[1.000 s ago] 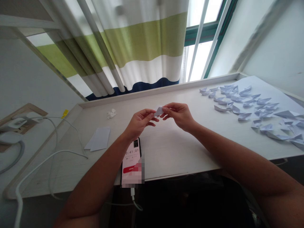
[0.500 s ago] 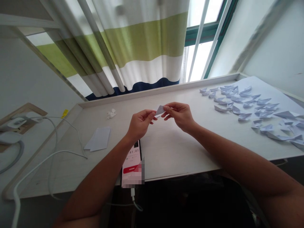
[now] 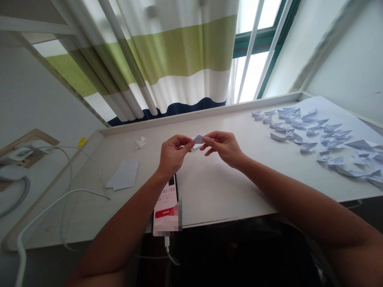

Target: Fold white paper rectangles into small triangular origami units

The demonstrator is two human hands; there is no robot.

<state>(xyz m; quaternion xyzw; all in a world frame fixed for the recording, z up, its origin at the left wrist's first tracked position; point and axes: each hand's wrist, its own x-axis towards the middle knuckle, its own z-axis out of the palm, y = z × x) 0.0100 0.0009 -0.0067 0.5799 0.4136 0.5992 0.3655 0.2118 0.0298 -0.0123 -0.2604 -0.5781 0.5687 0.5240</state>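
Between my two hands is a small piece of folded white paper (image 3: 198, 139), held above the desk. My left hand (image 3: 176, 153) pinches its left corner between thumb and forefinger. At the opposite corner, my right hand (image 3: 223, 146) grips it the same way, its lower fingers curled loosely below. Many small folded paper boats (image 3: 308, 125) lie spread over the right side of the desk. A few flat white paper sheets (image 3: 127, 175) rest to the left of my left forearm.
A phone (image 3: 165, 209) with a lit screen lies under my left forearm, a cable plugged into its lower end. Crumpled white paper (image 3: 140, 142) sits farther back. White cables (image 3: 64, 191) run across the desk's left side from a wall socket. A raised rim (image 3: 206, 114) borders the back.
My hands have drawn slightly apart, and the paper has turned from a tilted, pointed shape to a more level diamond. My left hand has shifted a little left.
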